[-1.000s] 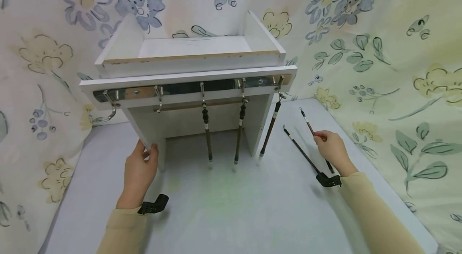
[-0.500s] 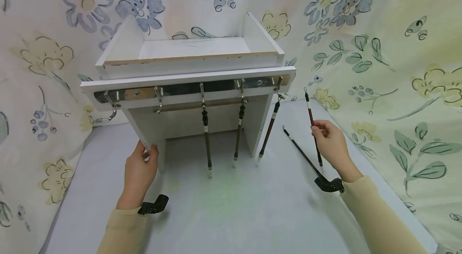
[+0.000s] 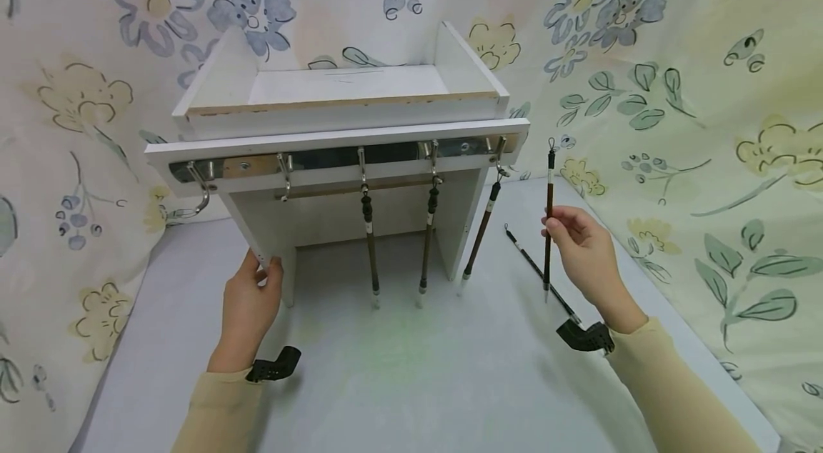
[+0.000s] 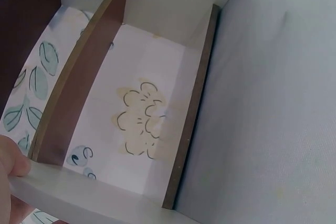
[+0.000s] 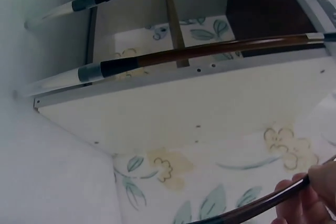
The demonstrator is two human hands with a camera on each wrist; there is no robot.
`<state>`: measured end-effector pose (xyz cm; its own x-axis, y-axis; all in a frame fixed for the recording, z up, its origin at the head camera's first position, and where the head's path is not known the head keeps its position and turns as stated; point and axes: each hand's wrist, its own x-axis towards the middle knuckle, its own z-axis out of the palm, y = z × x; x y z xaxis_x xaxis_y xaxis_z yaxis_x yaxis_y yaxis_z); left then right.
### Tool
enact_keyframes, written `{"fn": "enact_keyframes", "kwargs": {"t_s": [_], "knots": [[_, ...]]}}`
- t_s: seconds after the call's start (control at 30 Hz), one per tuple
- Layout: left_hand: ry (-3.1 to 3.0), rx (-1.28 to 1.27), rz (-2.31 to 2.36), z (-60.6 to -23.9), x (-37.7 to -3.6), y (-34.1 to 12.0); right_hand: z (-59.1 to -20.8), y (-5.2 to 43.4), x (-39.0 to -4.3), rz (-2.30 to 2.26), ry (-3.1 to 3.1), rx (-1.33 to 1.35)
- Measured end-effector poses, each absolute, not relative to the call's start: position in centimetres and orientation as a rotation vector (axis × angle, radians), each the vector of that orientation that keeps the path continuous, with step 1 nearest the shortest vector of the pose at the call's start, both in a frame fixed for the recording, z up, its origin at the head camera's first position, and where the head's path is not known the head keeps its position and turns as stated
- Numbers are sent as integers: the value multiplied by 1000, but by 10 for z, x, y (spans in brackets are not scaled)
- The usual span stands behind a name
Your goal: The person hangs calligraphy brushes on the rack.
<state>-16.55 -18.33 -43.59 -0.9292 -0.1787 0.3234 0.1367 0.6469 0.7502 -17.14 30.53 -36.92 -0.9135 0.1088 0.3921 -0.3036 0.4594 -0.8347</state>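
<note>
My right hand (image 3: 588, 249) pinches a calligraphy brush (image 3: 549, 188) by its brown handle. The brush hangs upright, loop at the top and pale tip down, right of the shelf. In the right wrist view the fingers (image 5: 315, 198) grip its dark handle (image 5: 262, 203). My left hand (image 3: 251, 303) grips the front edge of the left side panel of the white shelf (image 3: 334, 138); the left wrist view shows that panel edge (image 4: 100, 195) between thumb and fingers. Three brushes hang by their loops from the shelf's hook rail: a left one (image 3: 371, 246), a middle one (image 3: 427, 242) and a right one (image 3: 482, 231).
Another brush (image 3: 524, 253) lies on the white table (image 3: 398, 381), partly behind the held one and the right wrist camera (image 3: 585, 336). Two hooks on the left, an outer one (image 3: 199, 188) and an inner one (image 3: 283, 174), carry nothing. Flowered cloth (image 3: 643, 46) hangs behind.
My right hand has picked the brush up off the table, turned it upright and brought it slightly left. My left hand keeps its grip on the shelf panel.
</note>
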Motion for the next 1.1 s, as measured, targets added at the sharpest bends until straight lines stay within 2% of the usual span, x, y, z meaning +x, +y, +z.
{"fn": "enact_keyframes", "kwargs": {"t_s": [0.73,1.1], "knots": [[-2495,31,-1180,-436,-166,-183,-349,258,-152,1757,-1892,670],[-2476,41,-1183,-436,-166,-183,-350,240,-146,1704,-1996,747]]}}
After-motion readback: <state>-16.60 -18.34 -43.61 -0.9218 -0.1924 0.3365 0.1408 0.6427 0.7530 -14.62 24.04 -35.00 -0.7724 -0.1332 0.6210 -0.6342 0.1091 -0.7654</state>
